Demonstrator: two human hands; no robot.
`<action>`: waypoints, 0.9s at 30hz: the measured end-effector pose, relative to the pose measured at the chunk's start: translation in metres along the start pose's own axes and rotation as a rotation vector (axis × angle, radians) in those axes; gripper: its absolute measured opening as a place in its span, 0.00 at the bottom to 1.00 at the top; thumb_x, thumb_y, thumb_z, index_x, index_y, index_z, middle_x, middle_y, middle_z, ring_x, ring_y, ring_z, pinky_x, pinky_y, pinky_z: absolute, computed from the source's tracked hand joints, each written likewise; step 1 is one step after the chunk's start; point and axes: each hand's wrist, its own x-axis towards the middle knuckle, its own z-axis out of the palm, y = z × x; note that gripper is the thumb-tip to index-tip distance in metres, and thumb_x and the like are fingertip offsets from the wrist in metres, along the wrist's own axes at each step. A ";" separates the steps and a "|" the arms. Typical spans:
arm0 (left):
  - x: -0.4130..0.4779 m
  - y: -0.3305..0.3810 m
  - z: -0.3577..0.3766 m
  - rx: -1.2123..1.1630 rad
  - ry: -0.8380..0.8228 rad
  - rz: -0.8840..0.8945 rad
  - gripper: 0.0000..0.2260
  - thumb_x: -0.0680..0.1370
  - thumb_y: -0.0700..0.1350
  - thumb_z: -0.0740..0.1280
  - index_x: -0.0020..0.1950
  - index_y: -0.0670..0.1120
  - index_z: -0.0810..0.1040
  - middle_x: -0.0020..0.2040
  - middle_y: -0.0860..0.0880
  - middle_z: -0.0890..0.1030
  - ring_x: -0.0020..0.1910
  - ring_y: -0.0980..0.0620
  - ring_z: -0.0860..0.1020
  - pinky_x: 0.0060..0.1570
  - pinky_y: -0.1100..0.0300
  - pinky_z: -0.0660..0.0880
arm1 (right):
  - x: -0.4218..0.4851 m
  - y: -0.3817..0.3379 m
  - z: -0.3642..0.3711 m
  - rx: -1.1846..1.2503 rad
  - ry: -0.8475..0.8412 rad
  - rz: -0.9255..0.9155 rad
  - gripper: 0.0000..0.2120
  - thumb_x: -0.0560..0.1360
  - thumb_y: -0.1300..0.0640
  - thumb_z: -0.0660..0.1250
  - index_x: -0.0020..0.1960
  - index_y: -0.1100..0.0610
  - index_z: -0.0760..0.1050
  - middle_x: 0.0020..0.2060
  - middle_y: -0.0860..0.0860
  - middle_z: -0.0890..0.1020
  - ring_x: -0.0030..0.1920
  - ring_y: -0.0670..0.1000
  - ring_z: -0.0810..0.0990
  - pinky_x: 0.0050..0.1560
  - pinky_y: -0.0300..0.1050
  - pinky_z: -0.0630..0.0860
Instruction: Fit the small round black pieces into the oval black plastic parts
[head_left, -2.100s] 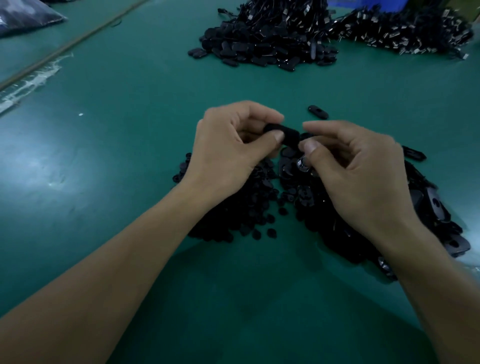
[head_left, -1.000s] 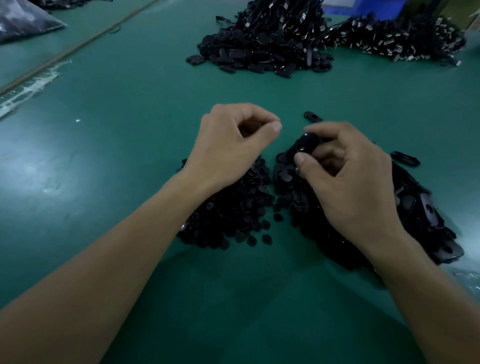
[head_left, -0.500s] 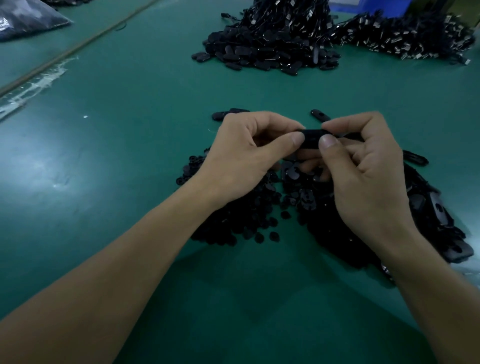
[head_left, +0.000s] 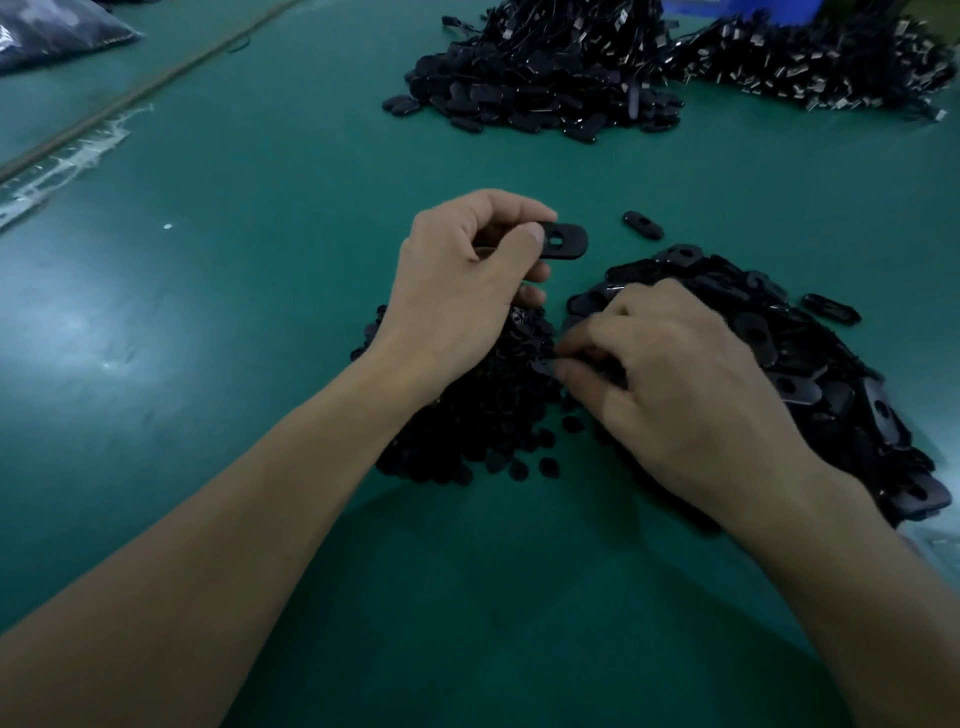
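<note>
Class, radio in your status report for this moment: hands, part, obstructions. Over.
Left hand pinches oval part, hole unfilled. Right hand reaching into small round pieces; grip blurred. No obstruction seen.

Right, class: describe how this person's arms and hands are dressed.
The left hand and right hand are bare: no gloves, rings or watch show. The left forearm and right forearm are bare too; no sleeve is in view.

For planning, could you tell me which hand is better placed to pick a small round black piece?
Right: the right hand has its fingers down on the heap of small round black pieces, while the left hand grips an oval black plastic part.
</note>
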 end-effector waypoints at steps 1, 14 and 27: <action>0.000 0.000 0.000 -0.002 0.005 -0.001 0.08 0.81 0.37 0.66 0.48 0.47 0.83 0.41 0.54 0.84 0.39 0.56 0.82 0.39 0.62 0.80 | 0.000 -0.002 0.000 -0.007 -0.041 -0.016 0.12 0.78 0.48 0.68 0.54 0.54 0.84 0.44 0.50 0.78 0.49 0.53 0.71 0.50 0.47 0.68; -0.002 0.000 0.001 0.019 0.016 0.030 0.08 0.80 0.35 0.69 0.52 0.48 0.82 0.39 0.51 0.85 0.38 0.53 0.84 0.42 0.61 0.81 | 0.003 -0.014 0.004 -0.066 -0.166 -0.009 0.14 0.81 0.45 0.64 0.59 0.51 0.81 0.47 0.50 0.78 0.52 0.52 0.71 0.54 0.46 0.68; -0.002 -0.001 0.001 0.057 0.029 0.061 0.08 0.78 0.35 0.71 0.46 0.49 0.83 0.39 0.49 0.86 0.38 0.51 0.86 0.41 0.60 0.82 | 0.001 -0.016 0.006 0.217 -0.035 -0.005 0.08 0.79 0.58 0.65 0.44 0.56 0.68 0.37 0.49 0.73 0.39 0.52 0.71 0.39 0.50 0.68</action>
